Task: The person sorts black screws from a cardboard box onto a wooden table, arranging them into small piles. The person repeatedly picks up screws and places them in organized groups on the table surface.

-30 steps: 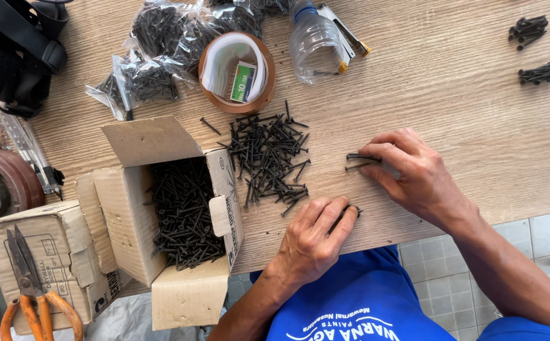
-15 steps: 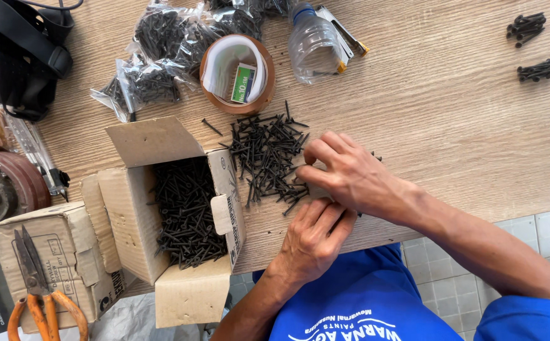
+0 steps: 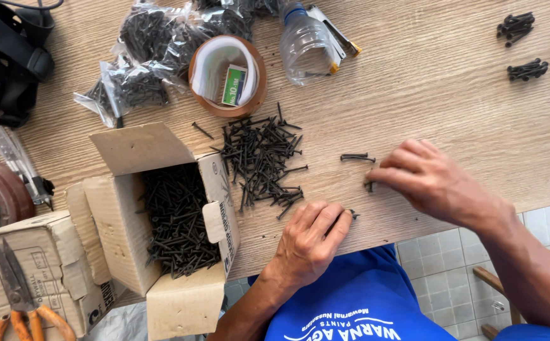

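Note:
A loose pile of black screws [image 3: 259, 161] lies on the wooden table [image 3: 413, 82]. My left hand [image 3: 313, 237] rests curled at the table's near edge, with a screw tip [image 3: 353, 215] poking out past its fingers. My right hand [image 3: 436, 180] lies to the right of the pile, its fingertips pinched on a black screw [image 3: 368, 185] against the table. Two screws [image 3: 357, 156] lie side by side just above that hand's fingertips. An open cardboard box [image 3: 161, 221] full of black screws stands left of the pile.
Behind the pile are a tape roll [image 3: 227, 76] with a small green box inside, bags of screws [image 3: 142, 57] and a plastic bottle [image 3: 306, 44]. Small screw bundles [image 3: 522, 47] lie far right. Another cardboard box carries orange-handled pliers [image 3: 19, 303] at the left.
My right hand has drawn back from the screw pile to the right. Two screws now lie apart from the pile. My left hand has stayed in place.

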